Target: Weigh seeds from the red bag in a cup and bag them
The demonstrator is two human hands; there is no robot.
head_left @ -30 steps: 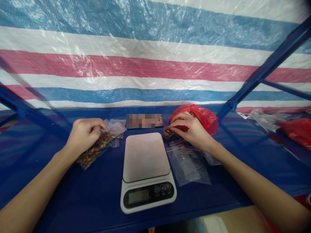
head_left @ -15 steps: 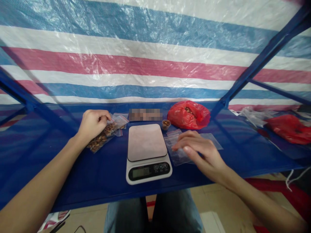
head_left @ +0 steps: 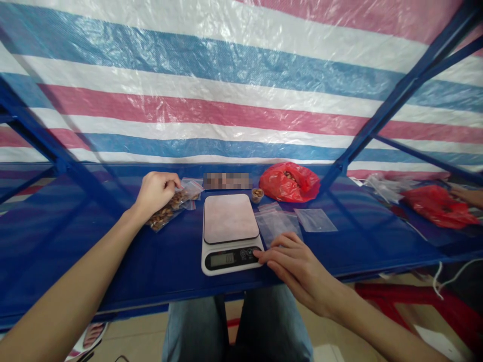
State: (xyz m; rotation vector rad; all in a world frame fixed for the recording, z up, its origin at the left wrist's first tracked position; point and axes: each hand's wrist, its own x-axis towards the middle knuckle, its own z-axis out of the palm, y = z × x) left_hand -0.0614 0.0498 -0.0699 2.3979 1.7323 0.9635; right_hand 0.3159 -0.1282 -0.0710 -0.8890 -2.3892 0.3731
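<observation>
A white kitchen scale [head_left: 230, 218] sits in front of me, its small display showing zeros. My right hand [head_left: 298, 269] holds nothing; its fingers are stretched out, with a fingertip on the button at the right end of the scale's panel. Left of the scale, my left hand [head_left: 159, 193] is closed, its fingertips at a clear zip bag [head_left: 166, 215] of brown nuts or seeds and seeming to pinch it; the hand partly covers the bag. Clear zip bags [head_left: 277, 223] lie flat beside my right hand. Behind the scale stands a tiny cup [head_left: 257, 195] of the same brown pieces.
A red plastic bag [head_left: 277, 183] with brown pieces inside stands at the back. Another clear zip bag [head_left: 316, 220] lies to the right. Farther right, another person's hand [head_left: 468, 196] is at a second red bag [head_left: 437, 206]. Blue metal braces [head_left: 362, 136] flank the blue table [head_left: 158, 271].
My right hand has moved from above the clear zip bags toward me and left, onto the scale's button. Another person's hand has appeared at the far right. The view has shifted slightly.
</observation>
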